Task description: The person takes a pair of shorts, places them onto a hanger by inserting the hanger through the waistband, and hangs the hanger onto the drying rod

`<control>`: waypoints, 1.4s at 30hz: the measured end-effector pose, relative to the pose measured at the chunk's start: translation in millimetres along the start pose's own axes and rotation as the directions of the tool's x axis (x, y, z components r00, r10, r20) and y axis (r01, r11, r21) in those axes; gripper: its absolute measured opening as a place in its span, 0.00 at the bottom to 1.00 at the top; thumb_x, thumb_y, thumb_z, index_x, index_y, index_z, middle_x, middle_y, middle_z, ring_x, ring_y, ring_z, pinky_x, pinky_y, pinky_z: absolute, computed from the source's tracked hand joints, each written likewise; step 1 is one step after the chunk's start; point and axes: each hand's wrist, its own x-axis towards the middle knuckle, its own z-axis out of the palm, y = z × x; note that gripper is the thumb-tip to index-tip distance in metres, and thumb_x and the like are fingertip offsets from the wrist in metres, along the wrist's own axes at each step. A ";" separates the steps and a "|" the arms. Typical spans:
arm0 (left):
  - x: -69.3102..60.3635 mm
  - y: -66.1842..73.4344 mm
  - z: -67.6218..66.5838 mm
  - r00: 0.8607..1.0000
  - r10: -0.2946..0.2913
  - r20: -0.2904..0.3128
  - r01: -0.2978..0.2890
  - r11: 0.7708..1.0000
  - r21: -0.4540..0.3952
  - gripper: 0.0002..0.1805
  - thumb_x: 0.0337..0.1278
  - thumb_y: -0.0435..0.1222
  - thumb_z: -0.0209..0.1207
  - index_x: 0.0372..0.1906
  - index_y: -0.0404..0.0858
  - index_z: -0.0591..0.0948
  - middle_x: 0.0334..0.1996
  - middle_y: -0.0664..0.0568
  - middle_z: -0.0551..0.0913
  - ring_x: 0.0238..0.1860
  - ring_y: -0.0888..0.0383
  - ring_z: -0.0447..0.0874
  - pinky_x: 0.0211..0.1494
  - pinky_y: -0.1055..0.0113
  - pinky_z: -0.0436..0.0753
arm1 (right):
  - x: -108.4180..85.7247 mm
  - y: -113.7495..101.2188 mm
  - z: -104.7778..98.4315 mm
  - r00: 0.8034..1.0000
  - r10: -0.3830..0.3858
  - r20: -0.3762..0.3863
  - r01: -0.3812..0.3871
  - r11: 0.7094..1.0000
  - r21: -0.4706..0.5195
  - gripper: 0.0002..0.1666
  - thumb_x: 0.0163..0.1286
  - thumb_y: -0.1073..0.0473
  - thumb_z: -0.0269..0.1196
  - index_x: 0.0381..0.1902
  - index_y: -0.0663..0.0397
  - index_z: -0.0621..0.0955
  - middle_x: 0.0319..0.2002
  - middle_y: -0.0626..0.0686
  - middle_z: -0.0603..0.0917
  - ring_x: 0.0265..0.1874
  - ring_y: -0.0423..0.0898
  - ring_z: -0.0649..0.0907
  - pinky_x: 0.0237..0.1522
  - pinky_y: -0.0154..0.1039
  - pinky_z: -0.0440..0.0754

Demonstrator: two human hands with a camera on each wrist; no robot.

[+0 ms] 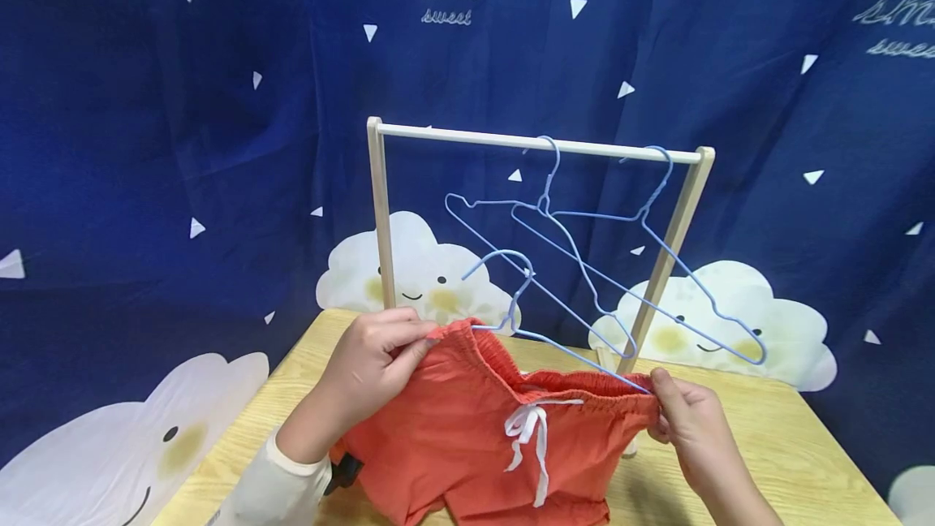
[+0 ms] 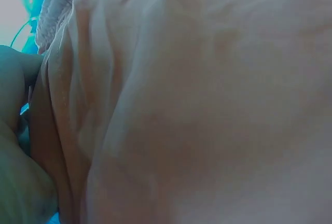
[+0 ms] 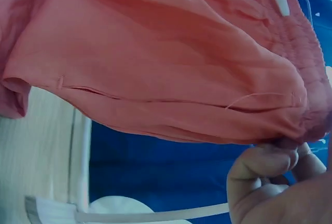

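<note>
Red shorts (image 1: 453, 437) with an elastic waistband and a white drawstring bow (image 1: 524, 420) are held up in front of me. My left hand (image 1: 376, 372) pinches the waistband at its left end. At the right end, my right hand (image 1: 694, 420) grips the waistband between thumb and fingers. A blue wire hanger (image 1: 514, 308) sits partly inside the waist opening, its hook sticking up and its right arm reaching the right thumb. Fabric hides its lower part. Pale-looking shorts cloth (image 2: 197, 110) fills most of the left wrist view; the right wrist view shows a side seam.
Behind the shorts stands a wooden rack (image 1: 467, 135) on a light wood table (image 1: 774, 445). Two blue wire hangers (image 1: 558, 162) hang from its rail, towards the right. A dark blue curtain (image 1: 183, 144) with clouds and triangles closes off the back. Something black (image 1: 345, 473) shows beside the left wrist.
</note>
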 end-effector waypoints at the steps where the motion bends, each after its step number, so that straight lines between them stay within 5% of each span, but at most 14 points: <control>1: -0.3 0.3 0.0 1.000 -0.011 -0.006 0.011 1.000 0.001 0.09 0.64 0.28 0.71 0.41 0.46 0.94 0.26 0.62 0.80 0.26 0.68 0.70 0.31 0.78 0.70 | 0.1 -0.6 1.1 1.000 -0.025 -0.016 0.025 1.000 0.001 0.30 0.91 0.56 0.49 0.34 0.50 0.93 0.23 0.45 0.88 0.18 0.38 0.70 0.21 0.43 0.57; 5: -1.4 0.8 -0.5 0.998 -0.055 -0.030 0.055 0.998 0.007 0.11 0.62 0.26 0.72 0.41 0.46 0.95 0.27 0.62 0.81 0.26 0.68 0.70 0.31 0.78 0.70 | 0.3 -4.1 -1.3 0.997 -0.078 0.014 0.078 0.997 0.029 0.27 0.90 0.60 0.50 0.36 0.52 0.93 0.26 0.46 0.88 0.19 0.39 0.69 0.22 0.45 0.56; 9: -1.5 0.6 -1.5 0.996 -0.075 -0.040 0.076 0.997 0.014 0.13 0.61 0.25 0.71 0.42 0.46 0.95 0.27 0.62 0.81 0.27 0.67 0.71 0.31 0.78 0.70 | 0.2 -7.5 -10.7 0.992 -0.071 0.108 0.066 0.997 0.047 0.21 0.87 0.66 0.52 0.43 0.50 0.91 0.32 0.44 0.89 0.26 0.35 0.79 0.26 0.36 0.72; 16: -1.1 -0.7 -3.5 0.992 -0.101 -0.074 0.103 0.995 0.019 0.13 0.60 0.25 0.72 0.43 0.44 0.95 0.34 0.60 0.89 0.33 0.64 0.81 0.39 0.76 0.76 | 1.0 -10.6 -22.8 0.955 -0.146 0.257 0.130 0.988 0.081 0.23 0.80 0.78 0.50 0.51 0.54 0.88 0.40 0.44 0.89 0.33 0.36 0.81 0.37 0.34 0.80; 21: -0.2 0.0 -3.5 0.992 -0.101 -0.075 0.101 0.995 0.004 0.12 0.60 0.25 0.73 0.44 0.43 0.95 0.33 0.60 0.89 0.32 0.64 0.79 0.38 0.76 0.75 | 0.4 -14.2 -19.3 0.961 -0.198 0.194 0.191 0.980 0.054 0.21 0.78 0.80 0.53 0.50 0.61 0.89 0.36 0.44 0.88 0.29 0.37 0.79 0.34 0.37 0.78; 26: -0.3 0.8 -2.8 0.993 -0.099 -0.070 0.099 0.995 0.000 0.12 0.60 0.25 0.73 0.43 0.44 0.95 0.32 0.61 0.88 0.31 0.65 0.78 0.37 0.76 0.75 | -2.1 -17.7 -14.1 0.968 -0.228 0.105 0.241 0.962 -0.131 0.12 0.78 0.77 0.59 0.46 0.65 0.88 0.29 0.43 0.83 0.27 0.40 0.77 0.32 0.39 0.76; 30: -0.3 2.0 -2.7 0.992 -0.103 -0.069 0.103 0.995 0.000 0.11 0.60 0.26 0.73 0.42 0.44 0.95 0.31 0.61 0.88 0.31 0.65 0.77 0.37 0.76 0.74 | -2.9 -19.3 -11.4 0.942 -0.315 0.112 0.334 0.904 -0.267 0.09 0.78 0.76 0.60 0.47 0.68 0.87 0.37 0.44 0.86 0.36 0.37 0.83 0.39 0.31 0.81; 33: -0.6 2.6 -2.5 0.992 -0.106 -0.069 0.106 0.994 -0.003 0.12 0.60 0.25 0.73 0.42 0.44 0.95 0.31 0.61 0.88 0.31 0.65 0.77 0.36 0.76 0.74 | -3.2 -21.2 -9.3 0.916 -0.378 0.134 0.399 0.828 -0.393 0.10 0.78 0.75 0.60 0.45 0.63 0.87 0.44 0.46 0.87 0.43 0.36 0.85 0.46 0.27 0.83; 38: -0.8 3.6 -1.7 0.993 -0.097 -0.062 0.096 0.995 -0.018 0.13 0.59 0.24 0.72 0.42 0.44 0.95 0.29 0.60 0.86 0.29 0.66 0.75 0.34 0.77 0.73 | -5.3 -22.1 -4.2 0.866 -0.477 0.151 0.466 0.656 -0.594 0.16 0.79 0.73 0.61 0.46 0.46 0.86 0.44 0.43 0.84 0.44 0.35 0.82 0.46 0.24 0.79; 42: -0.4 5.4 -0.4 0.994 -0.094 -0.058 0.092 0.995 -0.033 0.13 0.60 0.24 0.71 0.41 0.44 0.95 0.29 0.60 0.86 0.28 0.67 0.75 0.33 0.77 0.73 | -7.4 -21.2 -0.1 0.844 -0.512 0.158 0.478 0.584 -0.656 0.18 0.79 0.71 0.61 0.51 0.40 0.86 0.45 0.41 0.85 0.44 0.34 0.80 0.46 0.24 0.76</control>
